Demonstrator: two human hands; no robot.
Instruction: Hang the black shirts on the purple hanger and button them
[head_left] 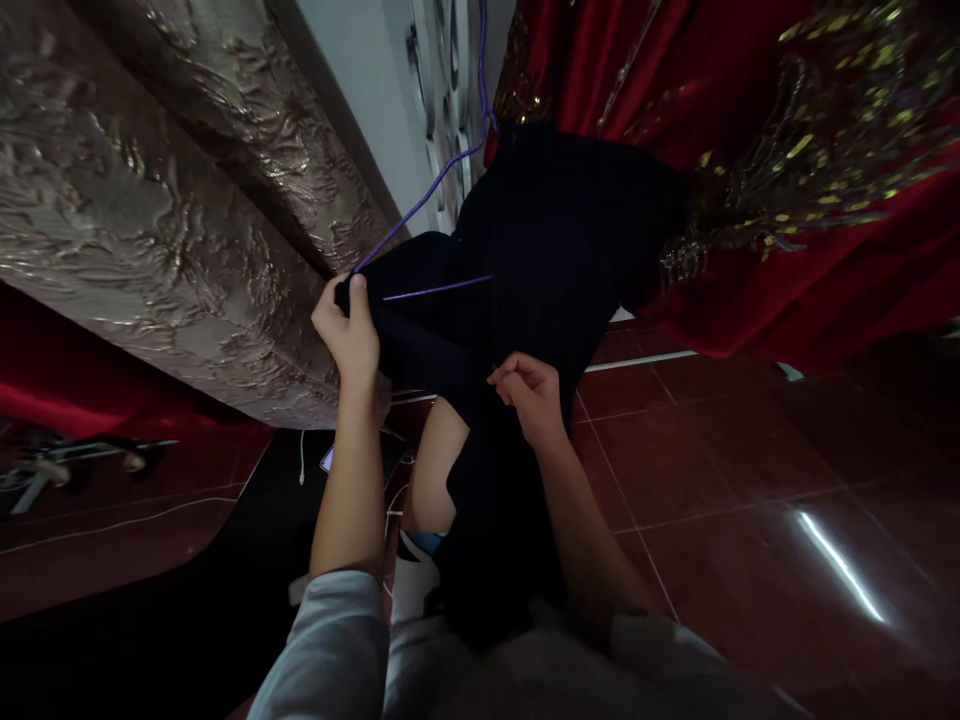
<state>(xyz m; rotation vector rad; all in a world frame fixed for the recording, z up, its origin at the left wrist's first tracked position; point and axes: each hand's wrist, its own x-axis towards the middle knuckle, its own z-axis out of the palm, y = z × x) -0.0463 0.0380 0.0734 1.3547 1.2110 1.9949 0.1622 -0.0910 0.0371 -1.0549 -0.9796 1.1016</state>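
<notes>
A dark, near-black garment point(547, 240) hangs on a thin purple hanger point(420, 205) in front of me. My left hand point(349, 330) is closed on the garment's left shoulder where the hanger's end sits. My right hand point(529, 390) pinches the dark cloth lower down, near its middle. The rest of the garment drapes down between my forearms towards my lap. The hanger's hook runs up out of view at the top.
A red garment with gold sequins point(787, 150) hangs at the right. A shiny embossed beige curtain point(150, 200) fills the left. Below are a glossy dark red tiled floor point(750, 480), a black mat point(225, 560) with a white cable, and my bare knee.
</notes>
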